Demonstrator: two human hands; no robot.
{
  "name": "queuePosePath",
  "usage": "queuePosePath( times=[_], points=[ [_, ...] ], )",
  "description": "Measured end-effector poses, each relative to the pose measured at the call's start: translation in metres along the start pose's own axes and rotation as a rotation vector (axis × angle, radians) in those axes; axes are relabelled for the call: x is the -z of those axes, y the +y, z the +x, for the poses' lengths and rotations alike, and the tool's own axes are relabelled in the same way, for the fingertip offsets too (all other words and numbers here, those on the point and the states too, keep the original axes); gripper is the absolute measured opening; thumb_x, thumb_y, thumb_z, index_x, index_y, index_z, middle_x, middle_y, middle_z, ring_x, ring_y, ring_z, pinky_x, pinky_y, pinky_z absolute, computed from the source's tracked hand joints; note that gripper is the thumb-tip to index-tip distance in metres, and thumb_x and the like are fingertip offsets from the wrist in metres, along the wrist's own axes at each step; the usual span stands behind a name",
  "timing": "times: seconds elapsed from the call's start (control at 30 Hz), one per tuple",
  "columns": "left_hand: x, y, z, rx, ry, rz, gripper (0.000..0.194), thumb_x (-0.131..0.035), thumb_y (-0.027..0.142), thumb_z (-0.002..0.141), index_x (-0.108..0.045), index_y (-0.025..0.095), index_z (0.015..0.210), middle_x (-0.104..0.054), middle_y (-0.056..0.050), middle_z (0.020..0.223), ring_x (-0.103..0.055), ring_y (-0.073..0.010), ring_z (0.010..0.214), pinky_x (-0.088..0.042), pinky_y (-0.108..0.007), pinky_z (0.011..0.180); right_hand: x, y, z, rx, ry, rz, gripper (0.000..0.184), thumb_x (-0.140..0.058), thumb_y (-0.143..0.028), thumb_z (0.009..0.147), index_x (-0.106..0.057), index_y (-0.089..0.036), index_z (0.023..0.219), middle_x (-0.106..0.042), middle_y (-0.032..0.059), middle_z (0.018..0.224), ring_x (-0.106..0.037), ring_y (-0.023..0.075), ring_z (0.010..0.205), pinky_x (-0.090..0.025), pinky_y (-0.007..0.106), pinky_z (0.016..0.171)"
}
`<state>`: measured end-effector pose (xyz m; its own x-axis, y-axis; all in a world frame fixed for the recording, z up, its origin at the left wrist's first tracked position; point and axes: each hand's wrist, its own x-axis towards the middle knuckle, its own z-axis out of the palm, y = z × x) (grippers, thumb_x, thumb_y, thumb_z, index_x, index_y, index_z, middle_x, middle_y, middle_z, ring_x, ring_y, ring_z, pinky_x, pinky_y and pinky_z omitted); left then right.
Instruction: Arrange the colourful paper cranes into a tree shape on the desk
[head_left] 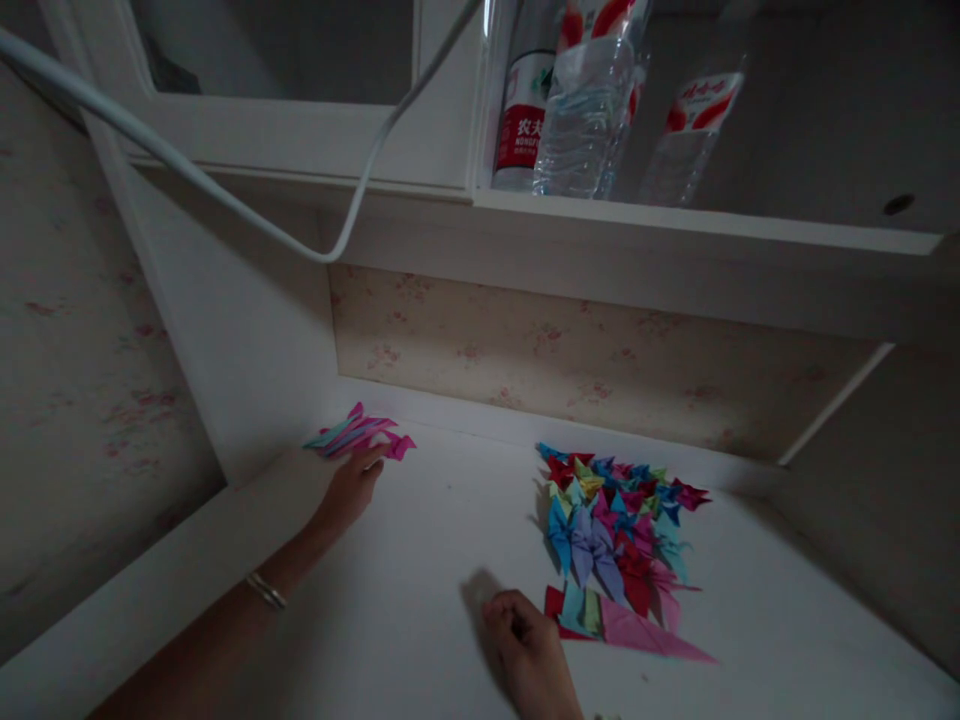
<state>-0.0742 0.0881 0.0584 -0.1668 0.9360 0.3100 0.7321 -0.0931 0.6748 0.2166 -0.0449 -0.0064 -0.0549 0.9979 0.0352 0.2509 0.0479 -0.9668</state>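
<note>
**Left fingers meeting a delicate paper pile**

Our left hand is reaching far forward, arm extended, its fingertips meeting the paper pile; we cannot tell whether they are pinching. The folds are looking light, thin and easily creased, so a soft pinch along a thick fold seems best. Our right hand is curling inward, contents unclear, the folded strips lying just beside its fingers.

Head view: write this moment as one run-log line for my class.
left hand: at small paper pile; right hand: curled, beside flat folded papers; paper cranes: grouped beyond those; bottles: on shelf above
</note>
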Motion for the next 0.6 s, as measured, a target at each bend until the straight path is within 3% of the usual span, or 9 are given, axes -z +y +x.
queuePosePath(
  times=[0.17, 0.23, 0.3, 0.43, 0.6],
  points=[
    [-0.02, 0.04, -0.072, -0.164, -0.064, -0.334, 0.034, -0.049, 0.037, 0.086, -0.07, 0.021, 0.108, -0.069, -0.005, 0.117, -0.061, -0.0209, 0.11, -0.046, -0.03, 0.097, -0.001, -0.003, -0.003, 0.054, 0.036, -0.005, 0.035, -0.055, -0.048, 0.082, -0.065, -0.016, 0.071, -0.052, -0.0015, 0.058, -0.043, 0.0118, 0.056, -0.03, 0.022, 0.051],
    [-0.027, 0.06, -0.098, -0.162, -0.134, -0.424, 0.031, -0.053, 0.039, 0.086, -0.072, 0.021, 0.103, -0.07, -0.006, 0.112, -0.063, -0.0206, 0.103, -0.049, -0.028, 0.09, 0.0, -0.001, -0.003, 0.035, 0.042, 0.049, 0.034, -0.058, -0.048, 0.081, -0.065, -0.016, 0.073, -0.048, -0.0034, 0.054, -0.04, 0.0109, 0.053, -0.027, 0.022, 0.049],
    [-0.035, 0.077, -0.119, -0.101, -0.189, -0.471, 0.03, -0.056, 0.041, 0.084, -0.073, 0.02, 0.097, -0.073, -0.007, 0.102, -0.067, -0.0192, 0.084, -0.052, -0.025, 0.073, 0.001, 0.0, -0.002, -0.004, 0.05, 0.155, 0.036, -0.059, -0.051, 0.08, -0.063, -0.016, 0.073, -0.043, -0.0053, 0.052, -0.036, 0.0101, 0.05, -0.025, 0.022, 0.047],
    [-0.051, 0.095, -0.144, -0.077, -0.259, -0.533, 0.026, -0.058, 0.042, 0.084, -0.07, 0.019, 0.086, -0.073, -0.005, 0.087, -0.064, -0.0168, 0.071, -0.048, -0.023, 0.062, 0.003, -0.004, -0.005, -0.051, 0.097, 0.385, 0.042, -0.055, -0.057, 0.082, -0.059, -0.017, 0.071, -0.042, -0.0055, 0.054, -0.036, 0.0105, 0.05, -0.028, 0.022, 0.048],
    [-0.062, 0.094, -0.154, -0.016, -0.28, -0.661, 0.023, -0.062, 0.04, 0.082, -0.06, 0.018, 0.091, -0.069, -0.004, 0.085, -0.064, -0.0164, 0.072, -0.048, -0.024, 0.065, 0.005, -0.017, -0.012, -0.009, 0.046, 0.521, 0.04, -0.051, -0.056, 0.086, -0.064, -0.018, 0.089, -0.049, -0.0029, 0.067, -0.042, 0.0115, 0.059, -0.035, 0.022, 0.057]
  ],
)
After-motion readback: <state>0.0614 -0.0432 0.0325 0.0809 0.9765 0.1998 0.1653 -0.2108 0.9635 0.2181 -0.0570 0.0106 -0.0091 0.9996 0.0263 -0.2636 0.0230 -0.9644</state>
